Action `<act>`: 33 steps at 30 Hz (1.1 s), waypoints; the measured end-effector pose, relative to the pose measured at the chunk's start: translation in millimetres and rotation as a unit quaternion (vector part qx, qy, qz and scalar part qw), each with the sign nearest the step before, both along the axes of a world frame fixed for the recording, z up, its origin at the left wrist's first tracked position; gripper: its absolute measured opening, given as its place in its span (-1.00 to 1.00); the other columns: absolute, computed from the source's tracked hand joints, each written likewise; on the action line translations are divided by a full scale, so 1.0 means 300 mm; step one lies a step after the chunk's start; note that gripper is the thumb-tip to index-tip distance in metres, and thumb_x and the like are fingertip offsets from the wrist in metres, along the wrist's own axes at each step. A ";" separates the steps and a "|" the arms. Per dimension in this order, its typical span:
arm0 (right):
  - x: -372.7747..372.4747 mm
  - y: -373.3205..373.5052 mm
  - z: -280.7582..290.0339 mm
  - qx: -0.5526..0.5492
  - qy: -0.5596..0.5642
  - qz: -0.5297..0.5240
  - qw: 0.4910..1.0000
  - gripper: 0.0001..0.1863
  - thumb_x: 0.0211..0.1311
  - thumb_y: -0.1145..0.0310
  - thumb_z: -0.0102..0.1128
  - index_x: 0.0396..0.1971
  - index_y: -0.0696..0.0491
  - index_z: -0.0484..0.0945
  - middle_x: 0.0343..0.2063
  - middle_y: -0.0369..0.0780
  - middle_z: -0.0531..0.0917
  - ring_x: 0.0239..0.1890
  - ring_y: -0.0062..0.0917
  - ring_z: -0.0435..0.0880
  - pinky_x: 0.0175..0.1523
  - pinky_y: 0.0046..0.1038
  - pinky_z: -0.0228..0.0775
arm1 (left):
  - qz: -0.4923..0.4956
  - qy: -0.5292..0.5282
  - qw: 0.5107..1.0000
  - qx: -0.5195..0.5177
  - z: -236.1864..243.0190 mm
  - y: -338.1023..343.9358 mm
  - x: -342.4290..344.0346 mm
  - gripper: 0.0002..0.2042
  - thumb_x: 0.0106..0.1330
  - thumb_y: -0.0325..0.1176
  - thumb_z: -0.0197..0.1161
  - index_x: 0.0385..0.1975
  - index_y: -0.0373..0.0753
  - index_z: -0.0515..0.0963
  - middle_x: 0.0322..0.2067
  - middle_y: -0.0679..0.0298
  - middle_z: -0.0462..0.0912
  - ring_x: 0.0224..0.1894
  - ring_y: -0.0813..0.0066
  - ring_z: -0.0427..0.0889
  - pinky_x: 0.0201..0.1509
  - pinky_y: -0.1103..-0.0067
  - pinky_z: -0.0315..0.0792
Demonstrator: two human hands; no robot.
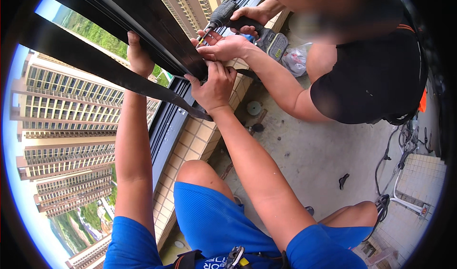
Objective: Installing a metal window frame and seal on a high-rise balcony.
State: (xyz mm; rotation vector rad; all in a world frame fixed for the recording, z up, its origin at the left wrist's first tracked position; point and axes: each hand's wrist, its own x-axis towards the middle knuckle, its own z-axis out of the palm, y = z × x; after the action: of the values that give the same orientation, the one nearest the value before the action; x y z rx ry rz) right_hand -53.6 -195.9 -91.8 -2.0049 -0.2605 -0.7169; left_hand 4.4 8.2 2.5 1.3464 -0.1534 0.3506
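A long black metal window frame profile (159, 24) slants from the upper left down to the sill. My left hand (138, 58) is closed around its outer edge, with part of the fingers hidden behind it. Lower down, my right hand (214, 89) grips the bottom end of the same profile. A co-worker's hand (223, 47) is just above my right hand, steadying a thin bit against the profile. The co-worker's other hand (252, 19) holds a dark cordless drill (223, 15). A black strap (119, 74) runs beneath my left hand and ends near my right wrist.
The dark window track (166, 143) lies along a tiled ledge (190, 138), with tall buildings (71, 97) far below outside. A plastic bag (296, 59) sits by the crouching co-worker. Cables (404, 145) and a small black piece (343, 181) lie on the concrete floor (304, 154).
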 end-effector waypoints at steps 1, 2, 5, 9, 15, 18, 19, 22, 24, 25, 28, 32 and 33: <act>-0.006 -0.004 0.010 0.001 0.014 0.008 1.000 -0.35 0.06 -0.09 0.47 -0.03 0.15 0.62 -0.13 -0.11 0.70 0.01 -0.22 0.64 0.18 -0.13 0.24 | -0.007 -0.008 1.000 0.005 0.003 -0.002 -0.001 -0.17 0.44 0.43 -0.09 0.47 -0.13 0.25 0.33 0.22 0.42 0.38 0.24 0.38 0.50 0.30 0.22; -0.009 -0.003 0.008 0.002 0.015 0.005 1.000 -0.35 0.06 -0.09 0.47 -0.03 0.15 0.62 -0.13 -0.11 0.70 0.01 -0.22 0.64 0.18 -0.13 0.24 | -0.013 -0.016 1.000 0.009 0.004 -0.002 -0.003 -0.18 0.44 0.43 -0.08 0.46 -0.12 0.25 0.33 0.24 0.43 0.37 0.24 0.39 0.49 0.30 0.23; 0.000 0.001 0.006 0.005 0.008 -0.001 1.000 -0.36 -0.01 -0.03 0.52 -0.02 0.12 0.62 -0.22 -0.17 0.64 -0.12 -0.25 0.62 0.16 -0.17 0.24 | 0.003 -0.031 0.999 0.022 0.008 -0.005 0.012 -0.19 0.44 0.43 -0.08 0.45 -0.11 0.26 0.31 0.26 0.44 0.35 0.26 0.40 0.48 0.30 0.24; -0.005 0.002 0.004 -0.004 0.034 0.004 0.999 -0.35 0.10 -0.15 0.43 -0.06 0.14 0.64 -0.18 -0.14 0.70 -0.04 -0.25 0.64 0.16 -0.15 0.24 | 0.004 -0.037 0.999 0.031 0.010 -0.001 0.010 -0.19 0.44 0.43 -0.08 0.45 -0.09 0.27 0.31 0.27 0.44 0.35 0.28 0.40 0.48 0.30 0.24; -0.003 0.004 0.006 -0.001 0.019 -0.007 1.000 -0.35 0.10 -0.15 0.42 -0.04 0.13 0.63 -0.22 -0.13 0.69 -0.09 -0.23 0.64 0.14 -0.13 0.23 | 0.008 -0.025 0.999 0.022 0.014 -0.012 0.003 -0.18 0.42 0.44 -0.06 0.45 -0.10 0.27 0.32 0.28 0.42 0.36 0.27 0.38 0.49 0.30 0.22; 0.001 -0.007 0.008 -0.015 0.025 -0.006 1.000 -0.34 0.09 -0.13 0.43 -0.01 0.12 0.62 -0.24 -0.09 0.68 -0.12 -0.20 0.62 0.12 -0.13 0.22 | 0.009 -0.019 1.000 0.007 0.009 -0.017 0.015 -0.16 0.41 0.45 -0.04 0.46 -0.10 0.26 0.32 0.28 0.42 0.36 0.27 0.37 0.50 0.29 0.21; -0.005 0.002 0.007 -0.010 0.023 -0.003 1.000 -0.34 0.09 -0.12 0.44 -0.01 0.12 0.62 -0.25 -0.08 0.68 -0.13 -0.20 0.62 0.12 -0.12 0.22 | 0.018 -0.011 1.000 0.006 0.005 -0.007 0.005 -0.16 0.40 0.45 -0.04 0.46 -0.11 0.26 0.32 0.28 0.42 0.37 0.27 0.37 0.50 0.29 0.21; -0.011 0.008 0.014 -0.005 0.024 0.005 1.000 -0.34 0.07 -0.10 0.45 0.01 0.12 0.61 -0.28 -0.06 0.67 -0.13 -0.19 0.62 0.12 -0.13 0.21 | 0.023 -0.002 1.000 -0.001 -0.024 0.041 0.004 -0.16 0.40 0.44 -0.01 0.46 -0.12 0.26 0.31 0.28 0.42 0.36 0.26 0.38 0.49 0.29 0.22; -0.009 0.001 0.013 -0.012 0.033 0.013 0.999 -0.34 0.07 -0.10 0.46 0.00 0.12 0.61 -0.29 -0.06 0.67 -0.14 -0.18 0.62 0.12 -0.13 0.22 | 0.018 -0.001 1.000 0.011 -0.046 0.053 0.012 -0.16 0.40 0.43 0.02 0.45 -0.13 0.28 0.30 0.27 0.44 0.36 0.25 0.40 0.49 0.30 0.23; -0.010 -0.002 0.012 -0.016 0.031 0.014 0.999 -0.34 0.09 -0.11 0.44 0.00 0.13 0.61 -0.29 -0.06 0.67 -0.15 -0.17 0.62 0.12 -0.13 0.22 | 0.017 -0.003 1.000 0.009 -0.055 0.057 0.016 -0.16 0.40 0.43 0.02 0.45 -0.13 0.28 0.30 0.27 0.44 0.36 0.25 0.40 0.49 0.30 0.23; -0.007 -0.010 0.008 -0.021 0.028 0.009 0.999 -0.34 0.10 -0.13 0.43 -0.01 0.13 0.61 -0.29 -0.06 0.68 -0.15 -0.16 0.63 0.11 -0.12 0.23 | 0.012 -0.008 1.000 0.022 -0.087 0.065 0.020 -0.15 0.37 0.41 0.09 0.42 -0.18 0.31 0.29 0.23 0.48 0.34 0.24 0.43 0.48 0.29 0.26; -0.006 -0.011 0.025 -0.033 0.023 0.019 0.999 -0.32 0.11 -0.14 0.43 0.02 0.12 0.58 -0.25 -0.07 0.68 -0.10 -0.16 0.64 0.12 -0.12 0.23 | 0.063 0.004 0.997 0.052 -0.145 0.127 0.053 -0.19 0.43 0.34 0.09 0.38 -0.30 0.34 0.24 0.15 0.53 0.28 0.25 0.51 0.44 0.32 0.33; -0.009 -0.012 0.032 -0.036 0.032 0.025 0.999 -0.35 0.11 -0.12 0.44 0.00 0.11 0.58 -0.22 -0.09 0.68 -0.08 -0.16 0.64 0.13 -0.12 0.23 | 0.091 0.030 0.990 0.105 -0.168 0.153 0.060 -0.21 0.45 0.31 0.09 0.37 -0.33 0.34 0.24 0.15 0.54 0.27 0.26 0.52 0.44 0.33 0.33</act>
State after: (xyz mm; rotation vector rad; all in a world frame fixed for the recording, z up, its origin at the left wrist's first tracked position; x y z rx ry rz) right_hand -56.2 -199.3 -82.1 -2.0780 -0.3012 -0.6195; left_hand 22.5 54.3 -47.7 1.5825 -0.0176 0.4567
